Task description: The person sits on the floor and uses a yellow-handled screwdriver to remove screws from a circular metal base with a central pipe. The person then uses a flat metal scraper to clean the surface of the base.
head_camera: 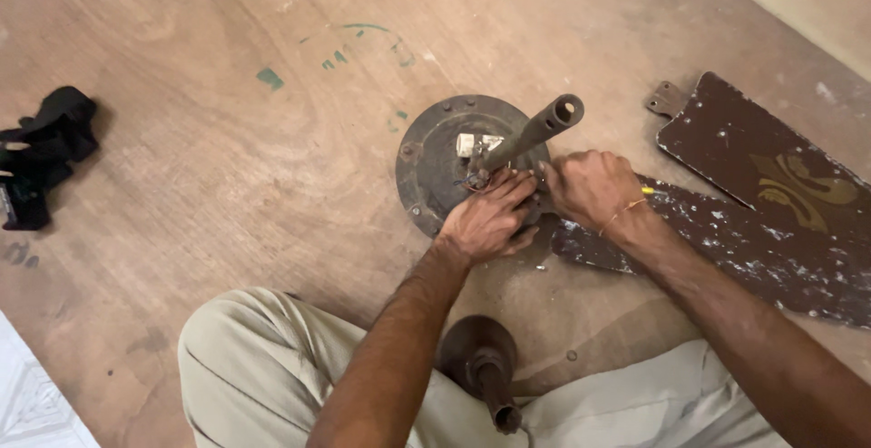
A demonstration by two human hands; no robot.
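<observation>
A round dark ceiling fan motor (435, 153) lies flat on the wooden floor with its metal rod (535, 130) sticking up toward me. A small white part (467, 144) and thin wires sit on the motor by the rod's base. My left hand (490, 216) rests on the motor's near edge, fingers curled at the wires. My right hand (590, 185) is beside it, fingers pinched at the rod's base; what it grips is hidden. A yellow thread circles that wrist.
Two dark, paint-speckled fan blades (771, 176) lie on the floor to the right. A brown bell-shaped canopy cover (481, 357) stands between my knees. A black cloth bundle (41, 153) lies at far left. My khaki-trousered legs (263, 357) fill the lower frame.
</observation>
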